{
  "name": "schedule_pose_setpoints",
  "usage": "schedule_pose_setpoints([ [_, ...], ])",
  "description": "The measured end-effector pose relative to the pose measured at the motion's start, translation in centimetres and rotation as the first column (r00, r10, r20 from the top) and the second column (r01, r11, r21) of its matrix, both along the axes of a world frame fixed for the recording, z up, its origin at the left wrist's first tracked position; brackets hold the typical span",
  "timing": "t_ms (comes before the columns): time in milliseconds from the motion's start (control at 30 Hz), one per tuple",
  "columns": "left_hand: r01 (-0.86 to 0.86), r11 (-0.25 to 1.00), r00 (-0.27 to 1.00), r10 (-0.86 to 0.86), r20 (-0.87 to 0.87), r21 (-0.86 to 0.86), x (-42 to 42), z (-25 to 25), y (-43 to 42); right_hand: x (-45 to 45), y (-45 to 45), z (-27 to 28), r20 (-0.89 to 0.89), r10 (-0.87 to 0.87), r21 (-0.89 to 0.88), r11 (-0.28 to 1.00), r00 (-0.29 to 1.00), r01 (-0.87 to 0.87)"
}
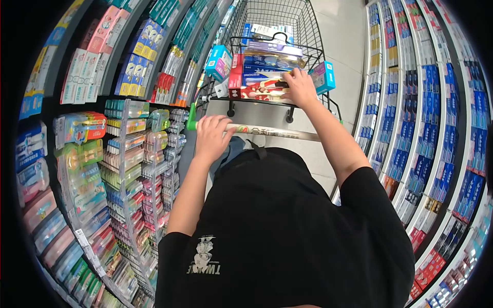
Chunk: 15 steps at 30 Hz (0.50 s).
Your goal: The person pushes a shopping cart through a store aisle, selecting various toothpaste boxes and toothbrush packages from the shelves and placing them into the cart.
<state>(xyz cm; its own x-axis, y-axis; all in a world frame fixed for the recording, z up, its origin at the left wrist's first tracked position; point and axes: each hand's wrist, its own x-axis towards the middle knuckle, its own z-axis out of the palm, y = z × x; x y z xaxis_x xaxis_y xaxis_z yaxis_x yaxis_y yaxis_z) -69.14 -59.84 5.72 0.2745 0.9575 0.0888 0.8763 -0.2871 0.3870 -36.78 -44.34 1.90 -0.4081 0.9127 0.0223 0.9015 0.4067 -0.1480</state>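
Observation:
My left hand [212, 135] is wrapped round the left part of the handlebar [277, 131] of a black wire shopping cart [312, 25]. In the cart's near end, my right hand [300, 88] touches the right end of a row of toothpaste-like boxes; its fingertips are bent on a red and cream box [259, 91]. Whether it grips that box is hard to tell. Behind that box lie blue and white boxes [267, 69] and a purple one [275, 50]. Teal boxes stand at the left [219, 62] and right [323, 77] edges of the cart.
Shelves of boxed goods [138, 61] and hanging toothbrush packs [126, 169] run close along the left. Shelves of mostly blue boxes [431, 102] line the right. Pale floor tiles [343, 51] show beyond the cart's right side.

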Motion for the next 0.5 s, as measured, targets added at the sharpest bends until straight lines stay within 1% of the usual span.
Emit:
schedule_pose_setpoints([
  [133, -0.003, 1.000, 1.000, 0.004, 0.012, -0.025, -0.1, 0.1, 0.0, 0.8, 1.2, 0.4, -0.064, 0.029, 0.015, 0.999, 0.998, -0.028],
  [167, -0.006, 1.000, 1.000, 0.006, 0.017, -0.022, -0.1, -0.2, 0.0, 1.2, 1.2, 0.5, -0.122, 0.026, 0.077, 0.997, 0.992, -0.017],
  [267, -0.017, 0.999, 0.999, 0.018, 0.040, -0.033, 0.0, -0.2, 0.0, 2.4, 1.8, 1.4, -0.276, -0.224, -0.110, 0.973, 0.935, 0.201],
  [300, -0.023, 0.999, 0.999, 0.024, 0.049, -0.037, -0.1, -0.1, 0.1, 3.2, 1.9, 0.8, -0.424, -0.275, -0.155, 0.961, 0.863, 0.230],
  [333, -0.026, 0.998, 0.998, 0.028, 0.048, -0.049, -0.1, 0.0, 0.1, 3.5, 1.6, 1.1, -0.492, -0.258, -0.092, 0.965, 0.832, 0.245],
  [367, -0.029, 0.998, 0.998, 0.032, 0.047, -0.060, -0.1, 0.2, 0.1, 3.8, 1.2, 1.4, -0.594, -0.398, -0.261, 0.917, 0.699, 0.301],
  [400, -0.034, 0.997, 0.998, 0.038, 0.047, -0.070, 0.0, 0.2, 0.1, 3.6, 0.4, 2.9, -0.650, -0.534, -0.430, 0.845, 0.541, 0.318],
  [467, -0.036, 0.995, 0.995, 0.044, 0.088, -0.094, 0.0, 0.3, 0.3, 4.3, -0.6, 2.3, -0.746, -0.538, -0.464, 0.843, 0.393, 0.274],
  [500, -0.043, 0.993, 0.993, 0.054, 0.106, -0.106, -0.1, 0.4, 0.2, 2.9, -1.9, 4.3, -0.764, -0.519, -0.445, 0.854, 0.383, 0.269],
])
